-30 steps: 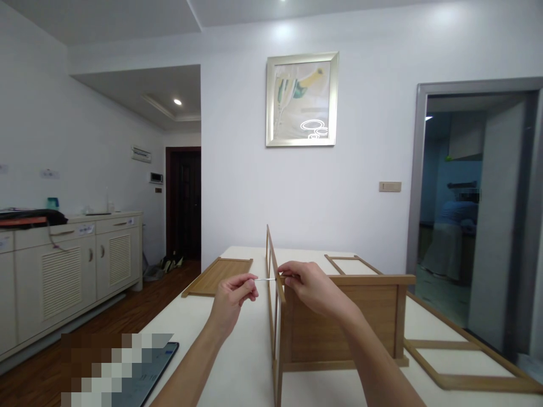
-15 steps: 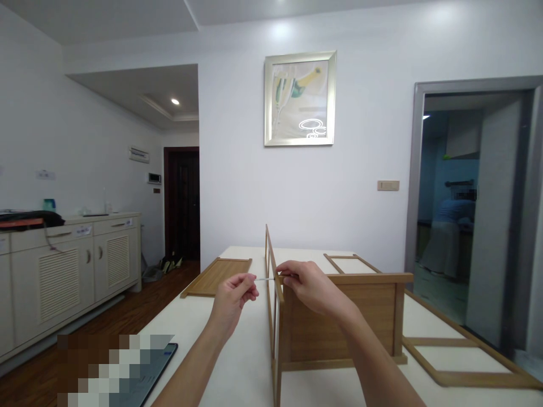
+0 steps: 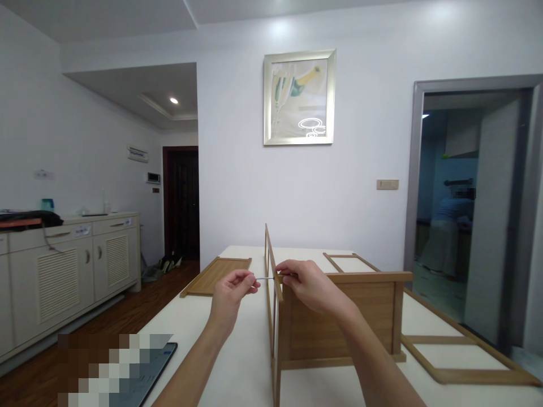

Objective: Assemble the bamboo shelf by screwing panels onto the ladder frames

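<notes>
My left hand [image 3: 233, 288] is closed in a pinch around a thin metal rod [image 3: 264, 278], like a hex key, whose far end meets an upright wooden frame [image 3: 275, 328]. Just across that frame, my right hand [image 3: 303, 282] is closed on the end of a wooden rail [image 3: 369, 277]. This rail tops a brown wooden panel [image 3: 339, 328], which stands on edge at an angle to the frame. The joint between frame and rail is partly covered by my right fingers. What tip the rod has cannot be seen.
All of this rests on a white table [image 3: 229, 350]. A flat wooden panel [image 3: 227, 274] lies at the far left, with open wooden frames [image 3: 470, 376] on the right. Near the front left edge is a dark-edged tablet-like device [image 3: 156, 373]. A person [image 3: 449, 226] stands beyond the doorway.
Both hands stay at the joint, with the rod still between my left fingers and the frame. My left fingers have shifted very slightly; the wooden parts keep their arrangement.
</notes>
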### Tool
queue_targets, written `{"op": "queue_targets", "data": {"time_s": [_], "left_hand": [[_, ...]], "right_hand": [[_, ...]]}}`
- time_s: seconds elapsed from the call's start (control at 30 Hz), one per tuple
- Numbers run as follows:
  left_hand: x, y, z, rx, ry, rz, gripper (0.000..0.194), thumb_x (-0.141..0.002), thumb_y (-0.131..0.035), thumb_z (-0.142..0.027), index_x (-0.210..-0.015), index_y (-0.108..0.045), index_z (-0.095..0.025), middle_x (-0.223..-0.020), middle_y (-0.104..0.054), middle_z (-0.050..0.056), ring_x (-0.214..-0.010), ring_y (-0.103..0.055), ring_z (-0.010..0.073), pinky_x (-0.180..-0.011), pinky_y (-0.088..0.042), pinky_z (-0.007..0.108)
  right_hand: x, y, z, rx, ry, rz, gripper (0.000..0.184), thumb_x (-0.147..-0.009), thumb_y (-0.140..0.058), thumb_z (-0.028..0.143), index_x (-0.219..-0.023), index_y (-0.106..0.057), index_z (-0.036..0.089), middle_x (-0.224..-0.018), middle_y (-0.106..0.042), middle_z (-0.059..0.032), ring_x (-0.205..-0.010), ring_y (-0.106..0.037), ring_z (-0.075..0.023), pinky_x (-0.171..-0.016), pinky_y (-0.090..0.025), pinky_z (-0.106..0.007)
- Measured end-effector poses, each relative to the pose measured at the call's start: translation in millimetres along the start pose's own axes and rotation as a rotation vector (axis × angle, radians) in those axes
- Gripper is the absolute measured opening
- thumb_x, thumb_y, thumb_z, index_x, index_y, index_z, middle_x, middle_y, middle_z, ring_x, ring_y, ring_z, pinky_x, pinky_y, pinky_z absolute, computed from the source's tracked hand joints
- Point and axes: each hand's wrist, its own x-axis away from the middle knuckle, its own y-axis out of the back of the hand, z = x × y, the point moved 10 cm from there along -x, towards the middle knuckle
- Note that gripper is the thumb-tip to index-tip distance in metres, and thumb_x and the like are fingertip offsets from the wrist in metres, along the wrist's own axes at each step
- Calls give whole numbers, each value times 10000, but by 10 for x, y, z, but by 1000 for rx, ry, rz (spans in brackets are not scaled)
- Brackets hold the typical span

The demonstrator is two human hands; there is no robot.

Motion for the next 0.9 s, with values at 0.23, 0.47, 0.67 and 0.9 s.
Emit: {"op": "queue_targets", "data": {"time_s": [0.23,0.47,0.67,0.9], "left_hand": [[15,-2,-85,-31,-64,-37,294,-629,-811,-337,-798,-701,-124,-754,-724,72,-734,-690,200,-702,-558,324],[26,-10,-142,-48,-104,-46,326,-638,-808,-319,-867,-674,-129,-758,-716,58,-729,-693,196,-678,-557,308],[67,-55,-247,-61,-140,-45,410,-628,-813,-311,-967,-653,-147,-770,-709,44,-726,-685,177,-688,-554,292],[115,-53,-315,-106,-205,-80,453,-640,-802,-287,-1043,-637,-162,-819,-715,53,-822,-693,189,-793,-541,300]], "right_hand": [[1,3,-4,4,0,-6,302,-844,-477,135,-1045,-685,220,-1021,-712,-57,-917,-639,-193,-797,-465,-286],[-1,-3,3,-4,11,-4,310,-839,-479,121,-1050,-683,221,-1004,-712,-56,-899,-636,-191,-782,-467,-283],[-2,-4,-13,5,3,-7,299,-843,-483,127,-1046,-683,219,-1015,-710,-60,-920,-633,-199,-795,-468,-289],[-1,-1,-7,6,11,-11,303,-841,-478,133,-1042,-681,233,-1014,-713,-48,-917,-637,-191,-796,-463,-283]]}}
